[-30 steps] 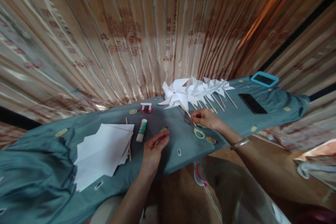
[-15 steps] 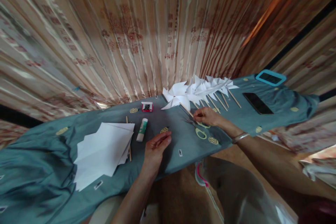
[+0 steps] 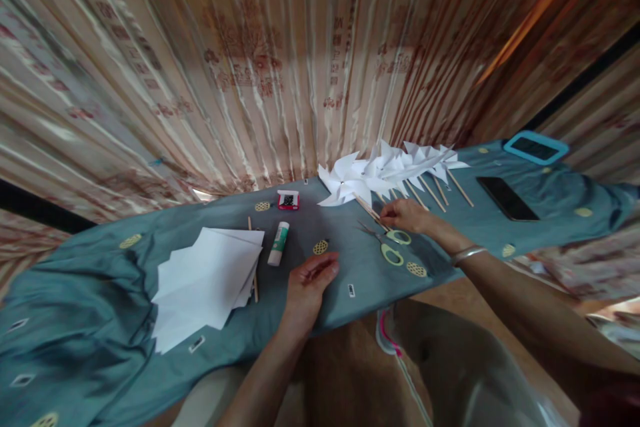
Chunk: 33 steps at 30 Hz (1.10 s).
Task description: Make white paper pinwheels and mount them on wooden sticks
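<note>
My right hand (image 3: 400, 215) is closed in a pinch at the lower end of the wooden stick of the nearest white paper pinwheel (image 3: 344, 183), which lies on the cloth-covered table. Just below that hand lie scissors (image 3: 392, 254) with pale yellow-green handles, their blades apart. More paper pinwheels (image 3: 415, 163) overlap in a row behind, sticks pointing toward me. My left hand (image 3: 309, 280) rests near the table's front edge, fingers loosely curled and thumb apart, with nothing visible in it. A glue stick (image 3: 279, 244) lies left of it.
A stack of white paper sheets (image 3: 200, 280) sits at the left, with a thin wooden stick (image 3: 256, 280) beside it. Farther back is a small red box (image 3: 289, 200) of dark bits. A phone (image 3: 507, 199) and a blue-framed device (image 3: 536, 147) lie at right. A curtain (image 3: 260, 113) hangs behind.
The whole view has shifted slightly, so everything appears a little farther right. My right hand stays at the pinwheel's stick, and more of the scissors shows below it. My left hand has hardly moved.
</note>
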Available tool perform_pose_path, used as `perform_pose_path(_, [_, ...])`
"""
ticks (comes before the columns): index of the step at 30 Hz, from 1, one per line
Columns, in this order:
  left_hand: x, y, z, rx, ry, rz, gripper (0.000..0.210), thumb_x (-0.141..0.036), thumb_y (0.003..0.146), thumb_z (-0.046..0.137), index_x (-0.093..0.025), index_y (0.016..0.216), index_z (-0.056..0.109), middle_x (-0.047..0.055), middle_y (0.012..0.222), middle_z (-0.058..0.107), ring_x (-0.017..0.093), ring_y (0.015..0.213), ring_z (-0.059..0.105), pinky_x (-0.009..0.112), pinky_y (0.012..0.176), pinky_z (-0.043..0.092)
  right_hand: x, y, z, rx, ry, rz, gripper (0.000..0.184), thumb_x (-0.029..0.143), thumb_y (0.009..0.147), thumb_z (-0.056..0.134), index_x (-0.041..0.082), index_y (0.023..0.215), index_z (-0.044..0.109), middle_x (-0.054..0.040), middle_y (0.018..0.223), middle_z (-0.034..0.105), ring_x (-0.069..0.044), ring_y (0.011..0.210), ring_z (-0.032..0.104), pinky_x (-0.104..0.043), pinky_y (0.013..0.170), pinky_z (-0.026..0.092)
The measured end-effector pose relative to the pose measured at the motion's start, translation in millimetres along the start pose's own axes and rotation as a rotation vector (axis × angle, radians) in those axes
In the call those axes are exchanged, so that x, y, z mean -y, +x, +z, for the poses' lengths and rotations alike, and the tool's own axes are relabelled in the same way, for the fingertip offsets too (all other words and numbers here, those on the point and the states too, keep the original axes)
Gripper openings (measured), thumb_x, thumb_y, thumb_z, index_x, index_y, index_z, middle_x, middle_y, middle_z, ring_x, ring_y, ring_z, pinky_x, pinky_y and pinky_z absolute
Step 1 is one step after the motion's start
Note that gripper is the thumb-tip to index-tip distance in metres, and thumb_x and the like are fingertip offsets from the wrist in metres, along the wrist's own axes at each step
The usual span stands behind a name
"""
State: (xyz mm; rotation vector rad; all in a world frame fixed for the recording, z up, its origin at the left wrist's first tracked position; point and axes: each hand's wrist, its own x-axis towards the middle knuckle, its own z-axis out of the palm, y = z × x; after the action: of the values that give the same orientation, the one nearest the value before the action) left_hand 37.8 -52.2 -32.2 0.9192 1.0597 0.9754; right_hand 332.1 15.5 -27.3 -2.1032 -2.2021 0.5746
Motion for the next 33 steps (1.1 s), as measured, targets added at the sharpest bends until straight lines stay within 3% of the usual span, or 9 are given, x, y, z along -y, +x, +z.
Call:
perform_pose_path(5, [-1.3,-4.7,-1.2,0.011,-0.014,0.014,0.026,-0.032,0.059,0.079,-0.019,0.082,0.078,0.005,0.085,0.075,0.019,0.084,0.066,0.031,0.084,0.051,16.6,-12.8,-10.1,-0.071,-0.129,0.040,0.027,0.036,0.089,0.053,0.016,0.089,0.072,-0.0111,0.081,0.073,-0.023,0.075,0.066,-0.028,0.063,0.040])
perform_pose_path(9, [-2.1,-7.8,-6.1,0.020,-0.034,0.021,0.026,-0.032,0.057,0.081,-0.019,0.080,0.078,0.005,0.083,0.075,0.019,0.082,0.065,0.031,0.082,0.051,52.7,-28.1,-10.7,-0.238,-0.227,0.066,0.027,0.034,0.091,0.050,0.016,0.092,0.071,-0.0140,0.083,0.074,-0.024,0.075,0.067,-0.029,0.063,0.039])
perform_pose_path(12, [0.5,-12.1,-9.4,0.025,-0.036,0.012,0.026,-0.033,0.056,0.081,-0.019,0.079,0.078,0.005,0.081,0.074,0.018,0.078,0.065,0.030,0.078,0.051,78.5,-37.8,-2.3,-0.273,-0.206,0.041,0.026,0.034,0.092,0.049,0.019,0.096,0.070,-0.0110,0.083,0.075,-0.023,0.075,0.068,-0.028,0.063,0.039])
perform_pose_path(19, [12.8,-28.2,-14.7,0.108,0.057,0.055,0.021,-0.033,0.063,0.077,-0.019,0.078,0.079,0.005,0.074,0.069,0.016,0.072,0.061,0.028,0.073,0.048,94.3,-48.1,29.2,-0.355,0.064,0.025,0.024,0.027,0.092,0.050,0.020,0.101,0.071,-0.0079,0.093,0.076,-0.022,0.084,0.070,-0.026,0.072,0.045])
perform_pose_path(23, [11.6,-30.6,-24.1,0.086,0.162,0.120,0.017,-0.030,0.068,0.071,-0.020,0.080,0.079,0.005,0.074,0.069,0.017,0.072,0.060,0.028,0.073,0.048,115.4,-46.1,50.4,-0.282,0.204,-0.074,0.022,0.023,0.091,0.050,0.019,0.096,0.071,-0.0057,0.095,0.076,-0.021,0.087,0.070,-0.027,0.078,0.047])
perform_pose_path(28, [-5.4,-24.1,-54.2,-0.007,0.338,0.261,0.015,-0.027,0.072,0.067,-0.022,0.082,0.078,0.004,0.079,0.071,0.019,0.077,0.064,0.030,0.076,0.050,149.0,-39.2,71.7,-0.233,0.240,-0.236,0.023,0.022,0.094,0.048,0.020,0.098,0.070,-0.0053,0.099,0.075,-0.019,0.090,0.069,-0.027,0.079,0.049])
perform_pose_path(33, [-21.8,-12.8,-114.9,-0.212,0.711,0.551,0.019,-0.029,0.080,0.060,-0.024,0.087,0.077,0.006,0.090,0.071,0.022,0.090,0.063,0.038,0.086,0.051,169.6,-31.1,91.9,-0.371,0.165,-0.402,0.024,0.020,0.094,0.046,0.017,0.104,0.067,-0.0089,0.097,0.073,-0.022,0.090,0.066,-0.034,0.083,0.052])
